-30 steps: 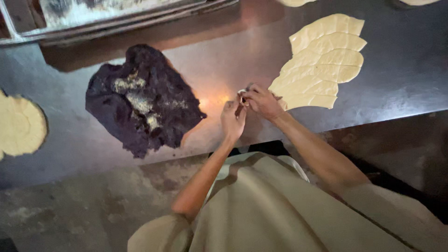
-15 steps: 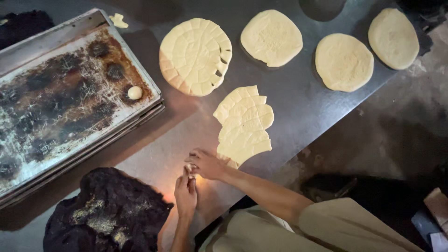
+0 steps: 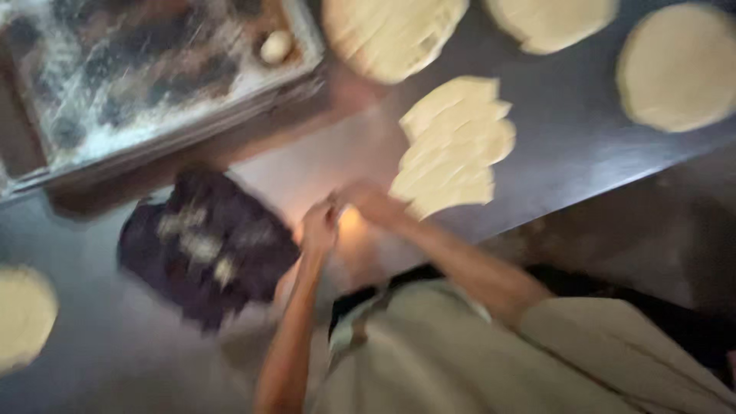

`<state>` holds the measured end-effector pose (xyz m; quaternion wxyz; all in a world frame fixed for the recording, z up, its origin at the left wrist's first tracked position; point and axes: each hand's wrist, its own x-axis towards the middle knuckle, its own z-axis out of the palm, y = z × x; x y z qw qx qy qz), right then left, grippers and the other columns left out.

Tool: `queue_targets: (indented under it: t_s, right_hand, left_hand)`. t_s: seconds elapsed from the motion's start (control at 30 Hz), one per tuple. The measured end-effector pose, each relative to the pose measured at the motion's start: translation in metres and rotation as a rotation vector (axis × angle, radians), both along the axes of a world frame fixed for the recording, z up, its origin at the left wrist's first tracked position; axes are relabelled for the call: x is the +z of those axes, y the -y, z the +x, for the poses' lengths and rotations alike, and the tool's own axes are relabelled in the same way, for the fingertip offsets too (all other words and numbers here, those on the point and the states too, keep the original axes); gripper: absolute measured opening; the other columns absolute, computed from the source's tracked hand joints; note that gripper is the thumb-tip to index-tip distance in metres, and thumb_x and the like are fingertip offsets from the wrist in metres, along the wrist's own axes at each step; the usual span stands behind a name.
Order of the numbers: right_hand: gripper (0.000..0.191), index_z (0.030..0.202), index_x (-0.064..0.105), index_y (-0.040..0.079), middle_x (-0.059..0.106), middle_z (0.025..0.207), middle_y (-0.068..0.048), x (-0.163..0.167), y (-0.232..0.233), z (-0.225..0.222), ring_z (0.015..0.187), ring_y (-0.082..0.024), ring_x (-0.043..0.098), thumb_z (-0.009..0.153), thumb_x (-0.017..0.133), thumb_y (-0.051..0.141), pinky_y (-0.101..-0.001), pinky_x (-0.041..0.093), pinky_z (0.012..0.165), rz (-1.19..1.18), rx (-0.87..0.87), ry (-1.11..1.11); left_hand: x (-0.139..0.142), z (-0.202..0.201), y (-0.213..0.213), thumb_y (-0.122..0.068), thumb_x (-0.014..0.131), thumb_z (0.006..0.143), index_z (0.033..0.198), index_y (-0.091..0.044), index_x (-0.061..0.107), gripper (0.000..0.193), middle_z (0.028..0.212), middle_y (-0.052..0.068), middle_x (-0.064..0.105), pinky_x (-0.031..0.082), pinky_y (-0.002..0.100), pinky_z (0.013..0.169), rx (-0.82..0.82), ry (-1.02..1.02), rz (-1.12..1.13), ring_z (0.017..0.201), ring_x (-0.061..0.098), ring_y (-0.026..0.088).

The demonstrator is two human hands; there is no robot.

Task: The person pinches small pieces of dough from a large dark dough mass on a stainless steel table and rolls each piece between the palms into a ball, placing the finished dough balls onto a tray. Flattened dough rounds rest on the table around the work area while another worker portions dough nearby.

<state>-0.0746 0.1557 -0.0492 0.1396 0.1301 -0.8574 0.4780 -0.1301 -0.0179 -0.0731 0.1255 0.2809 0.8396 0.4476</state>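
Note:
My left hand (image 3: 318, 230) and my right hand (image 3: 369, 202) meet fingertip to fingertip just above the metal table (image 3: 583, 146). They seem to pinch a small pale dough piece between them, though the picture is blurred. A pale dough sheet scored into strips (image 3: 454, 144) lies just right of my right hand. A dark, flour-smeared cloth (image 3: 205, 247) lies just left of my left hand.
A floured, scorched baking tray (image 3: 307, 57) sits at the upper left with one small dough ball (image 3: 275, 46) on it. Flat round dough discs lie at the top (image 3: 391, 34), top right (image 3: 678, 69) and far left (image 3: 23, 314). The table's edge runs diagonally at right.
The view has swung and blurred, with the tray now at the upper left and the cloth closer. My hands stay pinched together at the same spot on the table.

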Motion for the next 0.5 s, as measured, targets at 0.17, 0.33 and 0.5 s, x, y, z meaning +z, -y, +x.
queue_targets:
  t_s: [0.17, 0.33, 0.5]
  right_hand:
    - [0.029, 0.112, 0.073, 0.005, 0.070, 0.114, -0.017, -0.012, 0.018, -0.011, 0.102, -0.036, 0.068, 0.087, 0.071, 0.021, -0.0435, 0.055, 0.088, 0.121, -0.329, 0.232]
    - [0.030, 0.117, 0.071, 0.002, 0.068, 0.109, -0.019, -0.012, 0.016, -0.010, 0.102, -0.037, 0.069, 0.089, 0.067, 0.010, -0.0426, 0.056, 0.088, 0.049, -0.160, 0.379]
    - [0.030, 0.111, 0.071, 0.000, 0.070, 0.108, -0.019, -0.013, 0.017, -0.016, 0.092, -0.034, 0.070, 0.084, 0.071, 0.012, -0.0400, 0.056, 0.081, -0.043, -0.156, 0.262]
  left_hand:
    - [-0.002, 0.000, 0.009, -0.009, 0.067, 0.099, 0.110, -0.004, 0.073, 0.013, 0.098, 0.020, 0.068, 0.053, 0.043, 0.075, 0.125, 0.435, 0.373, 0.084, 0.068, 0.033]
    - [0.011, -0.009, 0.027, 0.000, 0.066, 0.090, 0.111, -0.006, 0.073, 0.023, 0.097, 0.019, 0.071, 0.054, 0.046, 0.079, 0.071, -0.049, 0.093, 0.088, 0.069, 0.039]
    - [0.011, -0.023, 0.031, 0.000, 0.067, 0.088, 0.110, -0.005, 0.071, 0.023, 0.097, 0.018, 0.070, 0.055, 0.044, 0.078, 0.004, 0.073, 0.076, 0.088, 0.069, 0.038]
